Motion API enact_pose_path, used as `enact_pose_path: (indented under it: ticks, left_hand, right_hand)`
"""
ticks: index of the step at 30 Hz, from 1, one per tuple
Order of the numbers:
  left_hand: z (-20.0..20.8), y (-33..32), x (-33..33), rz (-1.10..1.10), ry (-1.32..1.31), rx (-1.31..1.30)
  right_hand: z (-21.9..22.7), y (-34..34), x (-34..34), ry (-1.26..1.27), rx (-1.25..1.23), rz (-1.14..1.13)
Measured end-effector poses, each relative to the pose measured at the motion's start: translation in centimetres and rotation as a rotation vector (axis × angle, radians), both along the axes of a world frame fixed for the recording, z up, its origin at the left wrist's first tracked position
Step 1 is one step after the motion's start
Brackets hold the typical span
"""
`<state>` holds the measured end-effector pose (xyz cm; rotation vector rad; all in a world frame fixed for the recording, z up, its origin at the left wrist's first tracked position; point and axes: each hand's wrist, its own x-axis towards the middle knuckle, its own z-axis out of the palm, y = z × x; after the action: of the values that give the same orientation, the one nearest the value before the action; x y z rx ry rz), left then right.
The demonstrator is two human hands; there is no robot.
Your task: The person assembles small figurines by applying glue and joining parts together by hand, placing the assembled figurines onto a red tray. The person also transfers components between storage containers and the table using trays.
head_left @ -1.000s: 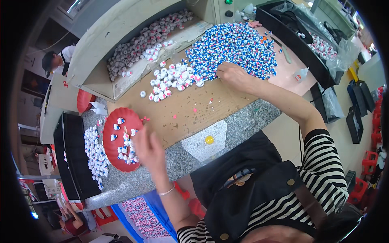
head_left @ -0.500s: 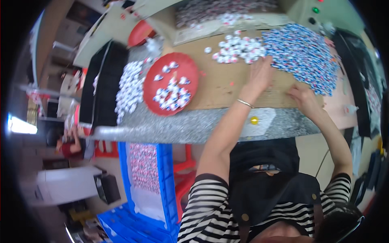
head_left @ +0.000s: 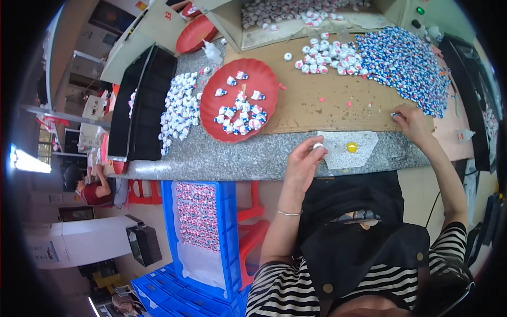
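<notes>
My left hand (head_left: 303, 164) is closed near the table's front edge, pinching a small round white piece (head_left: 318, 145). Over the right part of the cardboard, my right hand (head_left: 414, 126) pinches a small blue piece (head_left: 395, 114). A heap of small blue, white and pink pieces (head_left: 404, 66) lies just beyond the right hand. Left of that heap are loose round white pieces (head_left: 322, 61). Beside my left hand, a yellow disc (head_left: 352, 147) sits on a pale sheet (head_left: 338, 157). Several white-and-blue pieces (head_left: 242, 117) lie on the red plate (head_left: 260, 75).
A pile of white-and-blue pieces (head_left: 178, 108) lies between the plate and a black bin (head_left: 145, 105). Another black bin (head_left: 459, 68) stands at the right. An open box (head_left: 317, 29) holds more pieces at the back. Below the table is a blue crate (head_left: 227, 227); a co-worker (head_left: 97, 190) sits far left.
My left hand has drawn back from the white pieces toward the front edge, with one pinched. My right hand has shifted slightly right. The whole view has shifted a little.
</notes>
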<state>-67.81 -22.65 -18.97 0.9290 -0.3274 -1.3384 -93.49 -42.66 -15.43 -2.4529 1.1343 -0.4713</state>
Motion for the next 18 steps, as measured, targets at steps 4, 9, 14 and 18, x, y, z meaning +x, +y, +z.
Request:
enact_pose_path:
  ticks: [4,9,14,18]
  left_hand:
    - [0.0,1.8,0.8,0.04,-0.09,-0.056]
    - [0.1,2.7,1.3,0.062,-0.457,-0.051]
    - [1.1,1.7,0.3,0.073,-0.415,-0.094]
    - [0.5,2.5,0.0,0.009,-0.447,-0.013]
  right_hand:
    - [1.5,3.7,2.6,-0.208,0.058,0.197]
    - [1.0,7.0,5.4,-0.111,-0.104,0.452]
    - [0.7,6.8,7.3,0.049,-0.177,0.586]
    - [1.0,6.9,7.8,0.139,-0.173,0.662]
